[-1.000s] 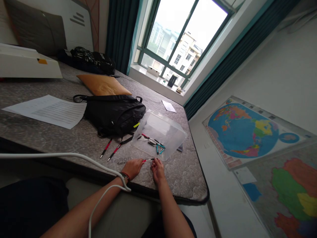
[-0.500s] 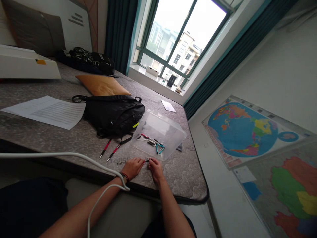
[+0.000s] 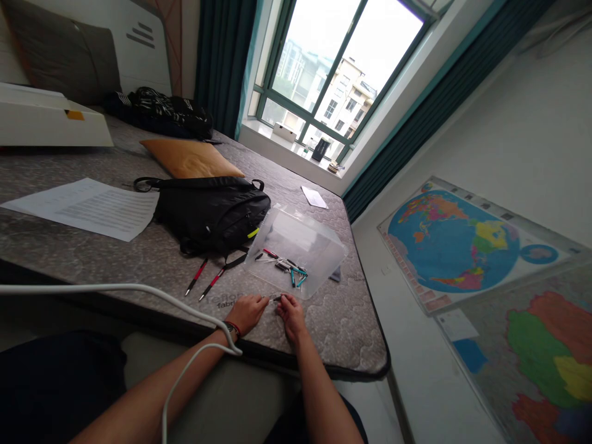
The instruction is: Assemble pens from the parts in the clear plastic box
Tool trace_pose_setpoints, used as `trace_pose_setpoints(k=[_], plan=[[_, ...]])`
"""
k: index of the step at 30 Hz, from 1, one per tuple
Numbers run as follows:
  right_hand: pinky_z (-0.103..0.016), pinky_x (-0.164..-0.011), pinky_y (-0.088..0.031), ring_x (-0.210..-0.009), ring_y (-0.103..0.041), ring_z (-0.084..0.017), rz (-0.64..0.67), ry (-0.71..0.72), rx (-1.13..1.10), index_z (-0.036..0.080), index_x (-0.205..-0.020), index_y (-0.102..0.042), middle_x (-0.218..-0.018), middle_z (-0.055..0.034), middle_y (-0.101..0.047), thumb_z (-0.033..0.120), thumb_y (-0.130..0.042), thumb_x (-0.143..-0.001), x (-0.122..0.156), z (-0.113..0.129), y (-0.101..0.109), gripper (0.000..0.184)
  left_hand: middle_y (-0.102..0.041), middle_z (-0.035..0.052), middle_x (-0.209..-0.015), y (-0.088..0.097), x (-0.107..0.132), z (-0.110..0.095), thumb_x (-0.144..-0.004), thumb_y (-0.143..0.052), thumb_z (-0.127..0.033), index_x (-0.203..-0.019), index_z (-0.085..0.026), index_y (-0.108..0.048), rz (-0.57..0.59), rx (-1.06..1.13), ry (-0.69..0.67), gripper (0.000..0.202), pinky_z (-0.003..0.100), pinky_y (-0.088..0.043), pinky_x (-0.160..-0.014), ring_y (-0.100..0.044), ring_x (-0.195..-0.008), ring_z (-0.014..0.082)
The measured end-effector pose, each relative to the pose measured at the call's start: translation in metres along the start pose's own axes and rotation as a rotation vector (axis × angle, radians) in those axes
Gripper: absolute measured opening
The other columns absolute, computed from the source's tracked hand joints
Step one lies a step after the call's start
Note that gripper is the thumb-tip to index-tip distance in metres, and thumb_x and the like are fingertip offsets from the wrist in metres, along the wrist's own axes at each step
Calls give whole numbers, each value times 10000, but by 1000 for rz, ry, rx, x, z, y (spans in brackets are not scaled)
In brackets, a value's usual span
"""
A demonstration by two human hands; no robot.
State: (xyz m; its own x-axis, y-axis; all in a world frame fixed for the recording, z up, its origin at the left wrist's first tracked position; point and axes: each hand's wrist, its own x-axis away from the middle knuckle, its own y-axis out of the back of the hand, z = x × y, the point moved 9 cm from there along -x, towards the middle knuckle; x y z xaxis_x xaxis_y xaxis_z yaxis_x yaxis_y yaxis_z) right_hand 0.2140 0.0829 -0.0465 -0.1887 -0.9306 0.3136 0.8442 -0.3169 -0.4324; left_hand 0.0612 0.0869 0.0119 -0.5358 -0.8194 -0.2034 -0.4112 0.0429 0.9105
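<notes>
Left hand [image 3: 250, 312] and right hand [image 3: 291, 314] are pinching opposite ends of a pen piece [image 3: 276, 300] over the mattress [image 3: 333, 336]; I'm losing its ends behind the grips. Beyond, a clear tub [image 3: 321, 250] is holding red, black and teal pens [image 3: 287, 267], overlapping too finely for me to count. The pinched piece is showing slim, dark rightward, paler leftward.

Red wristband [image 3: 235, 328] — dark clothing [image 3: 60, 385]

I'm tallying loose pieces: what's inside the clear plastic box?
The clear plastic box holds a jumbled cluster of pen parts, some black, red and teal. Anything directly beneath them is hidden.
</notes>
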Motion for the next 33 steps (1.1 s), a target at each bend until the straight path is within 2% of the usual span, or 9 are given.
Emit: trace_pose_setpoints(k=[3, 8, 13, 15, 18, 28, 33], plan=[[-206, -603, -502, -633, -625, -99, -25, 8, -49, 184, -890, -679, -810, -2, -697, 280, -846, -634, 1, 2, 1, 321, -640, 83, -937, 2, 0, 0, -984, -341, -271, -1069, -229, -609, -15, -1, 7, 284, 343, -424, -772, -609, -868, 224], [-218, -592, -485, -630, -600, -105, -99, 56, -88, 219, -860, -628, -775, 22, -667, 318, -827, -639, 3, 8, 6, 313, -641, 95, -955, 5, 0, 1, -987, -321, -250, -1054, -206, -589, -33, 27, 35, 280, 350, -421, -796, -604, -889, 225], [-195, -480, -382, -472, -452, -72, -90, 63, -46, 218, -749, -544, -576, 80, -518, 327, -789, -652, 3, 7, 4, 285, -653, 96, -954, 4, -1, 3, -992, -294, -242, -1043, -198, -571, -36, 27, 51, 286, 350, -413, -790, -598, -891, 225], [-192, -446, -343, -437, -402, -66, -80, 54, 10, 220, -738, -521, -543, 93, -472, 307, -772, -648, 3, 6, 3, 280, -654, 97, -949, 4, -1, 5, -996, -281, -244, -1034, -195, -566, -42, 24, 60, 292, 351, -409, -780, -599, -882, 227], [-187, -424, -315, -439, -402, -67, -66, 48, 51, 220, -714, -495, -545, 95, -464, 266, -758, -624, 3, 5, 1, 282, -654, 103, -954, 4, 0, 6, -997, -282, -247, -1020, -195, -565, -46, 31, 76, 289, 350, -403, -784, -602, -882, 226], [-185, -445, -341, -427, -401, -65, -104, 78, 24, 234, -675, -391, -511, 116, -436, 288, -799, -606, 3, 8, 5, 417, -659, 93, -954, 3, 0, 6, -1006, -266, -266, -1029, -197, -566, -45, 4, 63, 308, 343, -393, -785, -601, -884, 225], [-194, -461, -380, -441, -449, -67, -126, 84, 9, 216, -611, -413, -524, 87, -502, 304, -825, -604, 3, 5, 8, 421, -653, 97, -965, 2, 0, 6, -1011, -257, -262, -1070, -181, -559, -49, 23, 60, 319, 352, -384, -781, -584, -886, 224]])
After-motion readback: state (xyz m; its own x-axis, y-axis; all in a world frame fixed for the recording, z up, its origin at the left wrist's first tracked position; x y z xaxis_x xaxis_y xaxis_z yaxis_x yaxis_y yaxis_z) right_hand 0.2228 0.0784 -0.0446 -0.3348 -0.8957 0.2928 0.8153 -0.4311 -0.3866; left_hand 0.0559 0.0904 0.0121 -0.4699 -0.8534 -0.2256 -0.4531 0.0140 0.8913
